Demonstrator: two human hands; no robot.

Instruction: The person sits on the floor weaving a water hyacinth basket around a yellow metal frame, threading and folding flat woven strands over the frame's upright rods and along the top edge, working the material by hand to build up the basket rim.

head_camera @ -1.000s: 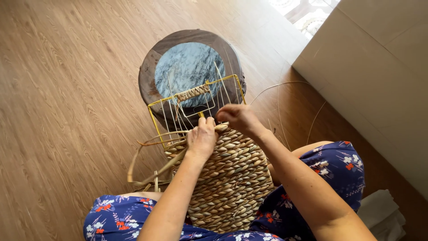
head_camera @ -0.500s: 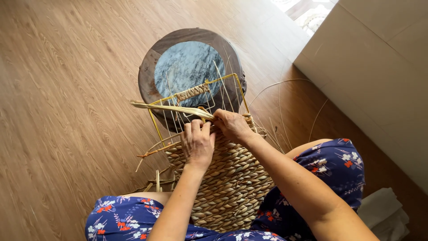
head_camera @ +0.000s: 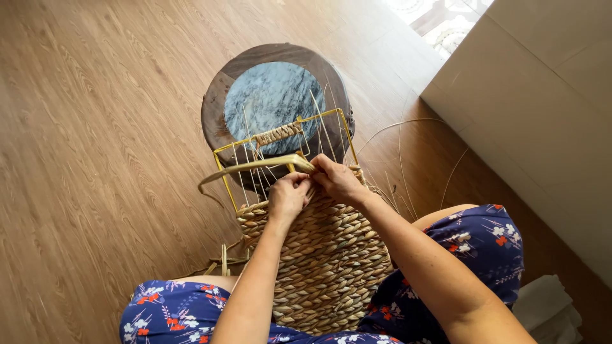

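Note:
A half-woven straw basket (head_camera: 325, 261) rests between my knees, its yellow wire frame (head_camera: 347, 134) sticking out at the far end with thin upright strands. My left hand (head_camera: 288, 196) and my right hand (head_camera: 336, 179) meet at the top edge of the weave. Both pinch one flat pale fibre strand (head_camera: 248, 167), which arcs out to the left and droops at its end. A short braided strip (head_camera: 277, 134) is wound on the frame's far bar.
A round dark wooden stool with a grey stone top (head_camera: 274, 95) stands just beyond the basket. Loose thin reeds (head_camera: 401, 159) lie on the wooden floor at the right. A pale wall (head_camera: 542, 114) runs along the right. Spare fibre ends (head_camera: 223, 261) lie at the left.
The strand has been pulled up from low at the left of the basket to the weave's top edge and now arcs out leftward. Both hands moved up to the weaving edge.

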